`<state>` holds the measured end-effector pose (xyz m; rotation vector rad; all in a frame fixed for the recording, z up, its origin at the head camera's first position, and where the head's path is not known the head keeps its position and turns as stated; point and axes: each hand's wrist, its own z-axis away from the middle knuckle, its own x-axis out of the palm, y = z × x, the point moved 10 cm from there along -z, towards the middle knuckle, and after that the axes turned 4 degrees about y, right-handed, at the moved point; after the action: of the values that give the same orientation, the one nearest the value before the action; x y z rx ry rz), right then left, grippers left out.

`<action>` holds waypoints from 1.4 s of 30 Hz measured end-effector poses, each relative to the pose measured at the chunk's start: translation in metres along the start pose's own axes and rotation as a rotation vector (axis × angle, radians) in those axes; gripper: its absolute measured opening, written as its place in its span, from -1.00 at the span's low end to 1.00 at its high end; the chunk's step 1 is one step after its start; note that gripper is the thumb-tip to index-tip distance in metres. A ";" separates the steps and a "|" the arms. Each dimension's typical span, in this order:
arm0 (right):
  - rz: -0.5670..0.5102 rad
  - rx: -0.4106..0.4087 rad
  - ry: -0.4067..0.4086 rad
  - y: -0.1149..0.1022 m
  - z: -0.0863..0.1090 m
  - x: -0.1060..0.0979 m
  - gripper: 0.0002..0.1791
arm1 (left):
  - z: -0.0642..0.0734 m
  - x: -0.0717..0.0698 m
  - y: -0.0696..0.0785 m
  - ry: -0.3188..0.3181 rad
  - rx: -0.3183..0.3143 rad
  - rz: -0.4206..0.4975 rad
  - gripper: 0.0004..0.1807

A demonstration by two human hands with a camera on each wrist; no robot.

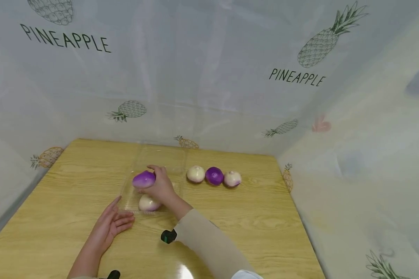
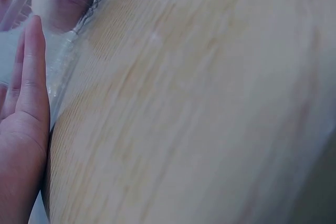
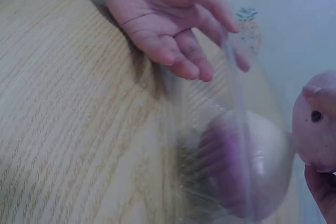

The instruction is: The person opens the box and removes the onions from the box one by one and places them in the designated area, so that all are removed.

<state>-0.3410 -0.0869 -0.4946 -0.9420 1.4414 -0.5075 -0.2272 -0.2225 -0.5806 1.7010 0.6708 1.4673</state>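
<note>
Above the tabletop (image 1: 258, 228), right fingers (image 1: 158, 171) partly hide a purple vegetable (image 1: 143, 180).

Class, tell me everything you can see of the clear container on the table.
The clear container looks like thin, see-through plastic with ribbed walls. It lies flat on the wood-grained table, its lid opened out on the far side. One white-and-purple bulb sits inside, towards the near edge. The person's left hand is at the near left corner, apparently touching it. The right hand holds a purple bulb above it.
</note>
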 end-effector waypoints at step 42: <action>-0.248 0.060 0.183 0.065 0.057 -0.122 -0.13 | 0.001 0.005 0.003 -0.076 0.044 0.121 -0.39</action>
<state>-0.3154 0.0594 -0.4799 -1.0540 1.4704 -0.8337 -0.2257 -0.2202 -0.5751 1.8489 0.5717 1.4722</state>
